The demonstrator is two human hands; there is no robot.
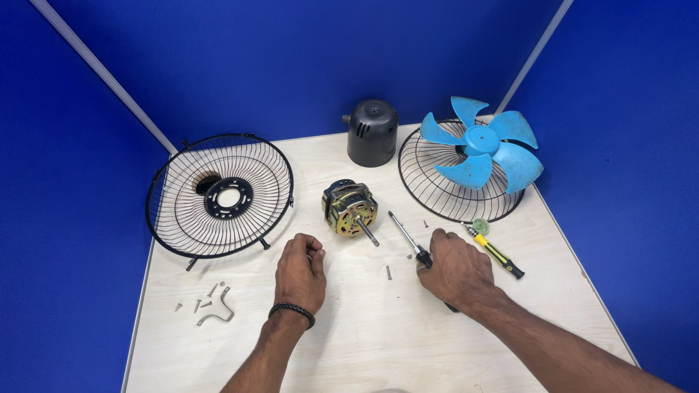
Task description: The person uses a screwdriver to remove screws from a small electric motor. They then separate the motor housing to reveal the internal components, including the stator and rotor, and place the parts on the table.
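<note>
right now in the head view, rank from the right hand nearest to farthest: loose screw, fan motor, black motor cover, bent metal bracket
From the right hand:
1. Loose screw, just to its left.
2. Fan motor, up and left.
3. Black motor cover, at the table's back.
4. Bent metal bracket, far left.

Two wire grilles (219,195) (437,185), two screwdrivers (405,235) (496,252), one blue fan blade (482,141), one motor (350,209), one black motor cover (372,132), one metal bracket (217,309).
</note>
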